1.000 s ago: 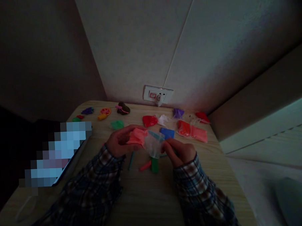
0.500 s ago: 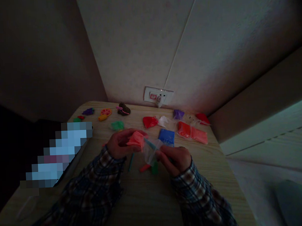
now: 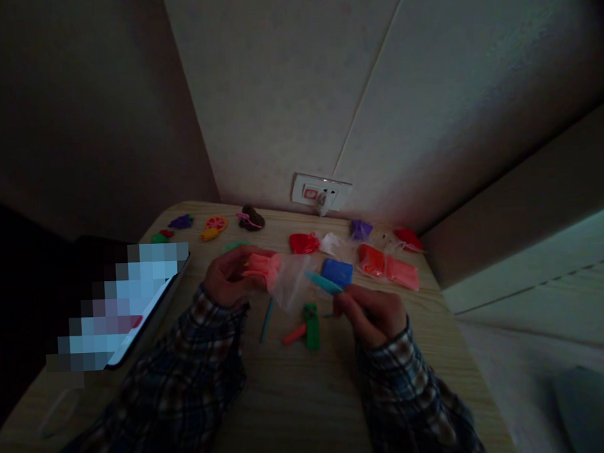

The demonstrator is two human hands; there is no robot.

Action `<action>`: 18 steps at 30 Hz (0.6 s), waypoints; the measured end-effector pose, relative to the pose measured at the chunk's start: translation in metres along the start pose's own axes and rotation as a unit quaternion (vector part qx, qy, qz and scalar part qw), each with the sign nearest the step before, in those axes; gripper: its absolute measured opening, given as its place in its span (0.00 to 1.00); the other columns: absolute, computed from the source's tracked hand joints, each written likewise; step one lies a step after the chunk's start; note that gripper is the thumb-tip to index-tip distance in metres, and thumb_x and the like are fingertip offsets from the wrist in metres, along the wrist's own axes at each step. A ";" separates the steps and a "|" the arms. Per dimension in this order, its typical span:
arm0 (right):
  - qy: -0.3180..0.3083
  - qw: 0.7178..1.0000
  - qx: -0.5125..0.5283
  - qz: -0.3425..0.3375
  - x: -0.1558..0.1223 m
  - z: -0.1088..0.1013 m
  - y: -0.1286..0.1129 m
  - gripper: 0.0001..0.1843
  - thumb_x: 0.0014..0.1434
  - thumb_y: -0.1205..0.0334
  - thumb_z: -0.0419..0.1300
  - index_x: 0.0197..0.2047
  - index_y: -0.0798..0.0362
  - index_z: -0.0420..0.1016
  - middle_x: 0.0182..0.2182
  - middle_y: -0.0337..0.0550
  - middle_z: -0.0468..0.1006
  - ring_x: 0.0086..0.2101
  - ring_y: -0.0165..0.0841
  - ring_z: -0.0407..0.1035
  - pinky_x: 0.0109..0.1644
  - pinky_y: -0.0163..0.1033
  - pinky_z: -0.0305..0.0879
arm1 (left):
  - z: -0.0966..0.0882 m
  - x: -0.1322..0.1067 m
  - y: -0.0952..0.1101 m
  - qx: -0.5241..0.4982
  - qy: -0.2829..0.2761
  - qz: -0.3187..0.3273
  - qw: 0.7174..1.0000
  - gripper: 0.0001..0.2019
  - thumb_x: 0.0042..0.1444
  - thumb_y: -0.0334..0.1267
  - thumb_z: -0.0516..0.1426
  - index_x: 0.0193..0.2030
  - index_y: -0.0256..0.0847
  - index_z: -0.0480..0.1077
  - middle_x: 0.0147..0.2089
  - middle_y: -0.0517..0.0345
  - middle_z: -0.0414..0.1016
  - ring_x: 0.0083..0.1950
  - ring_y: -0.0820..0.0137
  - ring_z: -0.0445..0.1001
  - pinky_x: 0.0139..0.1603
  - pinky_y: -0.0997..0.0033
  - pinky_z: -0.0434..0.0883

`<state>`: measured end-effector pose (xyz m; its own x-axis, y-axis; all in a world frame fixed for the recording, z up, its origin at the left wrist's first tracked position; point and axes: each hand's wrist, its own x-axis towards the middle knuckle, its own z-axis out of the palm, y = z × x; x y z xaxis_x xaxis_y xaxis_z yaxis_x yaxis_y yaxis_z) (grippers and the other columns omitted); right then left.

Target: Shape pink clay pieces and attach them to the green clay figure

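Note:
My left hand [image 3: 227,278] is closed round a lump of pink clay [image 3: 262,267] that sits in a clear plastic bag [image 3: 290,283]; the bag hangs open to the right of the lump. My right hand [image 3: 373,312] is closed on a teal modelling tool [image 3: 323,283] whose tip points up-left, just clear of the bag. Both hands hover above a light wooden table [image 3: 299,400]. Below them lie a green clay piece [image 3: 312,325], a red stick [image 3: 293,334] and a thin teal stick [image 3: 266,319].
Clay packets lie along the far edge: red [image 3: 304,242], white [image 3: 331,242], purple [image 3: 360,228], blue [image 3: 337,272], pink-red [image 3: 388,266]. Small clay figures [image 3: 214,226] stand at the back left. A lit phone [image 3: 120,304] lies left. A wall socket [image 3: 320,191] is behind.
My right hand has drawn the teal tool out of the bag and moved right and slightly down. My left hand has kept hold of the pink clay and bag.

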<state>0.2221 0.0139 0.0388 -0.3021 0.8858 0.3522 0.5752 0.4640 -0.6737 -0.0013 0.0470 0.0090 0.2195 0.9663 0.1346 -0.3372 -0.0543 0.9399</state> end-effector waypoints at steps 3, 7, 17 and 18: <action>0.038 0.997 -0.027 0.059 0.004 -0.003 0.012 0.20 0.60 0.58 0.49 0.19 0.53 0.69 0.13 0.35 0.65 0.16 0.25 0.59 0.22 0.31 0.53 | 0.000 -0.003 0.000 0.001 0.008 -0.019 1.000 0.14 0.42 0.42 0.65 0.37 0.44 0.71 0.21 0.68 0.67 0.11 0.87 0.51 0.09 0.85 0.50; 0.038 0.982 -0.143 0.117 0.008 0.009 0.039 0.21 0.60 0.57 0.49 0.20 0.53 0.71 0.16 0.37 0.70 0.19 0.27 0.64 0.25 0.31 0.56 | 0.002 0.002 -0.006 0.060 0.025 -0.001 0.998 0.18 0.34 0.46 0.67 0.30 0.40 0.69 0.23 0.64 0.65 0.17 0.80 0.61 0.15 0.81 0.61; 0.094 0.947 -0.259 0.168 0.007 0.019 0.065 0.24 0.57 0.42 0.47 0.28 0.54 0.70 0.19 0.40 0.73 0.19 0.29 0.65 0.21 0.31 0.54 | 0.016 0.003 -0.004 0.092 0.064 0.000 0.994 0.10 0.42 0.37 0.62 0.33 0.41 0.67 0.24 0.65 0.67 0.22 0.78 0.66 0.18 0.81 0.63; 0.107 0.947 -0.254 0.164 0.007 0.016 0.065 0.23 0.57 0.43 0.48 0.29 0.54 0.70 0.20 0.40 0.74 0.19 0.29 0.66 0.22 0.31 0.55 | 0.017 0.003 -0.003 0.094 0.067 0.002 0.993 0.10 0.42 0.37 0.62 0.33 0.41 0.68 0.25 0.65 0.68 0.21 0.79 0.66 0.17 0.81 0.61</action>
<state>0.2452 0.0508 -0.0132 0.0864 0.9373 0.3378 0.9194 0.0556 -0.3894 0.0158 0.0459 0.0118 0.0912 0.9900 0.1080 -0.1587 -0.0927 0.9830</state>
